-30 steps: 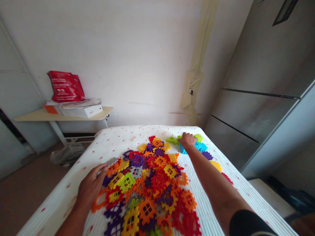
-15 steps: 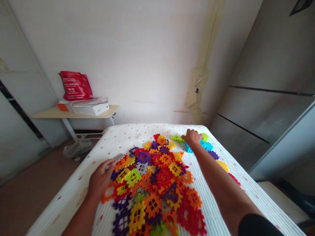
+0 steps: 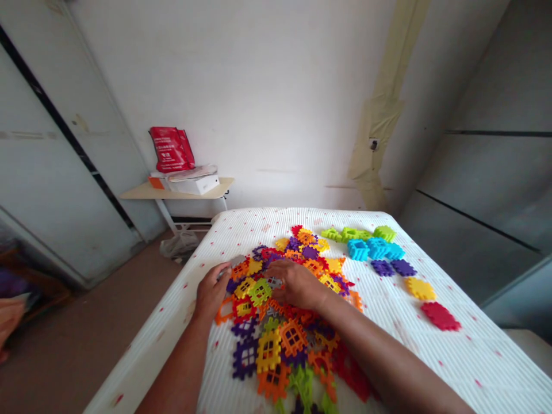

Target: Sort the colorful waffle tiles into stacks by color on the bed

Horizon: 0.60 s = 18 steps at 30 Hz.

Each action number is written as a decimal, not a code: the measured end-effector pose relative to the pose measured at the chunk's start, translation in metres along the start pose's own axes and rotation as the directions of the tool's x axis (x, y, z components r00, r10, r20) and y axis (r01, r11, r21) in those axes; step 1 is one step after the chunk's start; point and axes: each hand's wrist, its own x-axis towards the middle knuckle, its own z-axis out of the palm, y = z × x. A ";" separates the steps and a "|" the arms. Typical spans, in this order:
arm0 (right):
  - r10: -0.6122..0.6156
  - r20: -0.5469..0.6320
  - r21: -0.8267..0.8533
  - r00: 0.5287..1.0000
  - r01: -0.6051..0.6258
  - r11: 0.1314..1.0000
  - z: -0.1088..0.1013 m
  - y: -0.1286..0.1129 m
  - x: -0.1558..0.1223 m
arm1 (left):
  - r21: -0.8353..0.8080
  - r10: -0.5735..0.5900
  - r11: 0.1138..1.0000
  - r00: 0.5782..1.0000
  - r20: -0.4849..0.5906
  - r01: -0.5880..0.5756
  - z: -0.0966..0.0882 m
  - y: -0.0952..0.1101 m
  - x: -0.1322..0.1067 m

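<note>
A heap of interlocking plastic building pieces (image 3: 293, 336) in red, orange, yellow, purple, green and grey spreads over the white quilted cover. At the heap's left edge my left hand (image 3: 212, 292) is closed around a grey piece (image 3: 222, 272), mostly hidden by the fingers. My right hand (image 3: 299, 286) reaches across the middle of the heap, its thumb and fingers closed about a grey window piece (image 3: 275, 282) still lying among the others. Beside that lies a light green window piece (image 3: 260, 292). Another grey piece (image 3: 238, 260) rests just beyond my left fingertips.
Sorted by colour along the right side are green pieces (image 3: 354, 233), blue pieces (image 3: 376, 248), purple pieces (image 3: 403, 267), a yellow piece (image 3: 420, 288) and a red piece (image 3: 440, 316). A small table (image 3: 138, 191) with boxes and a red bag (image 3: 171, 149) stands behind left.
My right hand has come back from the green and blue pieces to the middle of the heap. My left hand stays at the heap's left edge. The view has turned left.
</note>
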 end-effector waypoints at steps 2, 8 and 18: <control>-0.047 0.043 -0.079 0.998 0.050 0.996 0.011 -0.004 0.004 | 0.023 0.025 0.999 1.000 0.004 -0.025 0.000 -0.001 0.000; -0.028 0.105 -0.214 0.994 0.050 0.975 0.030 0.002 0.005 | 0.087 0.015 0.996 1.000 0.005 -0.015 0.000 -0.004 0.002; -0.047 0.019 -0.009 0.999 0.048 0.999 0.015 0.014 -0.002 | 0.154 0.283 0.953 0.950 -0.134 -0.263 -0.006 -0.002 -0.006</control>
